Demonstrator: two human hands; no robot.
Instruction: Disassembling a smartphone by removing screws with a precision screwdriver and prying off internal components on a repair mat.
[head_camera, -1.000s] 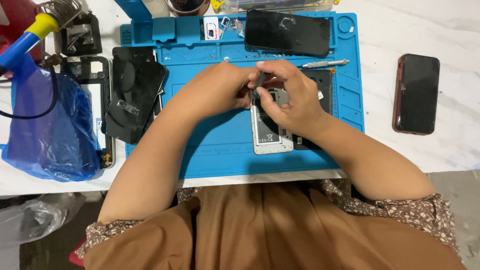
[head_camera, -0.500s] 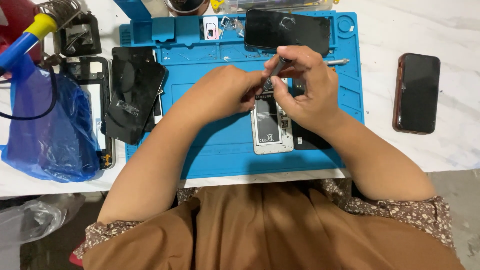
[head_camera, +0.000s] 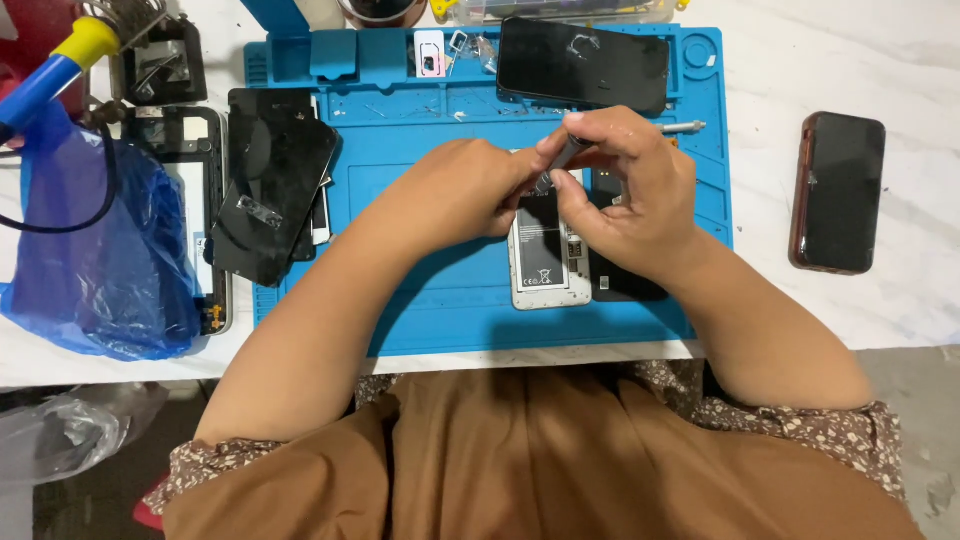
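A: We start with the wrappings — a blue plastic bag (head_camera: 100, 270) slumps at the table's left edge, and a clear crumpled bag (head_camera: 60, 435) sits below it, off the tabletop. We see a small white label patch, dark marks on it, low on the opened phone (head_camera: 545, 265); too small to read.

B: Agreed. We place that phone on the blue work mat (head_camera: 440, 310), back up, its white frame and battery showing, just under both hands. Its long axis runs away from us toward the table's far side, the labelled end nearest us.

A: Our left hand (head_camera: 465, 190) is curled, fingertips pinched at the phone's upper end — what they pinch, we cannot tell. Our right hand (head_camera: 625, 190) is closed around a slim grey tool (head_camera: 562, 157), tip slanting down-left onto the phone's top.

B: Around them we note a dark phone screen (head_camera: 585, 65) at the mat's far edge, a black back cover (head_camera: 270, 195) tilted on the mat's left side, and a dark-cased phone (head_camera: 838, 190) lying well apart on the white table (head_camera: 850, 60), upright to us.
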